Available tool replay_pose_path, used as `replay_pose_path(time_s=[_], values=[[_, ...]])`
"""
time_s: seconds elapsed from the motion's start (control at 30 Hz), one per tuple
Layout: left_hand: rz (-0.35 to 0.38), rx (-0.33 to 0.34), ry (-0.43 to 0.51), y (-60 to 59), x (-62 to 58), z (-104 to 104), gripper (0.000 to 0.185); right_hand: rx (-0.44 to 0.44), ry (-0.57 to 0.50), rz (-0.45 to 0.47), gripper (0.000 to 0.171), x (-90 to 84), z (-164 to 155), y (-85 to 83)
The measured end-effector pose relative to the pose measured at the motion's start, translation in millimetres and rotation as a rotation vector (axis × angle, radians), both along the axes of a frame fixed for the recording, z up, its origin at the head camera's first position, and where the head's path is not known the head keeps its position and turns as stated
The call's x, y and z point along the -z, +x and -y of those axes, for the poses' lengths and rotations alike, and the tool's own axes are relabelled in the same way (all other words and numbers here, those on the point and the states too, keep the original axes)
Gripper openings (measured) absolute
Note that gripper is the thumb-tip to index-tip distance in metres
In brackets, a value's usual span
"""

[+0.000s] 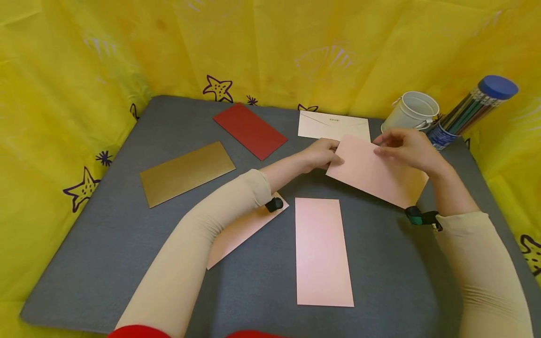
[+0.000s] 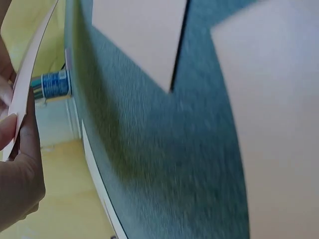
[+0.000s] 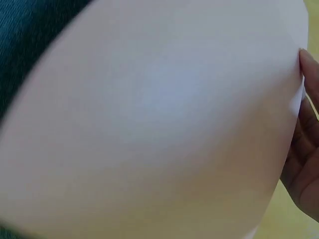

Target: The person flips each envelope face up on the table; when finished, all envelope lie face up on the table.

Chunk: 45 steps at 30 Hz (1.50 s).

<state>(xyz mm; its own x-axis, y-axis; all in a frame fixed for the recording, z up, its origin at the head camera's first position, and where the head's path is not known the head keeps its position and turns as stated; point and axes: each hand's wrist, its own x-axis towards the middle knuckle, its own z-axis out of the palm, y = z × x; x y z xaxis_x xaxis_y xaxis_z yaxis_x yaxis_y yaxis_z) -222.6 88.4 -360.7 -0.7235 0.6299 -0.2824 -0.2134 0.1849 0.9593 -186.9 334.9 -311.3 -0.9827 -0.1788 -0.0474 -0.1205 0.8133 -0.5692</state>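
Observation:
A pink envelope (image 1: 376, 172) is held up over the right part of the table, tilted, between both hands. My left hand (image 1: 320, 154) pinches its left end, with the thumb lying on the near face. At its upper edge my right hand (image 1: 407, 149) grips with thumb and fingertips. In the left wrist view the held envelope appears nearly edge-on, and the right wrist view is filled by its broad pale face. Behind it lies a white envelope (image 1: 334, 123) with a pointed flap, its lower edge partly covered.
On the grey table (image 1: 253, 300) lie a red envelope (image 1: 250, 131), a gold envelope (image 1: 188, 174), a pink envelope (image 1: 323, 253) and another pink one (image 1: 236, 239) partly under the left forearm. A white metal bucket (image 1: 410, 112) and a blue-capped pencil tub (image 1: 473, 112) stand at back right.

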Motion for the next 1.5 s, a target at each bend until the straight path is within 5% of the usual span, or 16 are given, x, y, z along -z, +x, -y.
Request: replay_pose_path(time_s=[0.3, 0.6, 0.87, 1.03, 1.23, 1.5], values=[[0.011, -0.055, -0.005, -13.5, -8.4, 30.0, 0.041, 0.049, -0.031, 0.001, 0.037, -1.5, -21.1, 3.7], [0.065, -0.130, 0.004, -21.9, -1.5, 64.1, 0.038, 0.088, -0.053, 0.153, 0.047, 5.9, -41.9, 5.3], [0.131, -0.183, 0.012, -22.2, -0.6, 79.2, 0.040, 0.045, -0.342, 0.270, 0.022, 14.7, -47.9, 11.5], [0.146, -0.182, 0.023, -17.7, -3.0, 83.2, 0.037, 0.021, -0.381, 0.303, 0.020, 17.6, -44.5, 12.2], [0.162, -0.200, 0.022, -13.2, -4.1, 86.2, 0.010, 0.009, -0.431, 0.323, 0.017, 19.9, -44.1, 14.6], [0.125, -0.259, 0.033, -12.4, -5.0, 92.4, 0.020, -0.049, -0.772, 0.355, 0.022, 22.6, -43.4, 15.7]])
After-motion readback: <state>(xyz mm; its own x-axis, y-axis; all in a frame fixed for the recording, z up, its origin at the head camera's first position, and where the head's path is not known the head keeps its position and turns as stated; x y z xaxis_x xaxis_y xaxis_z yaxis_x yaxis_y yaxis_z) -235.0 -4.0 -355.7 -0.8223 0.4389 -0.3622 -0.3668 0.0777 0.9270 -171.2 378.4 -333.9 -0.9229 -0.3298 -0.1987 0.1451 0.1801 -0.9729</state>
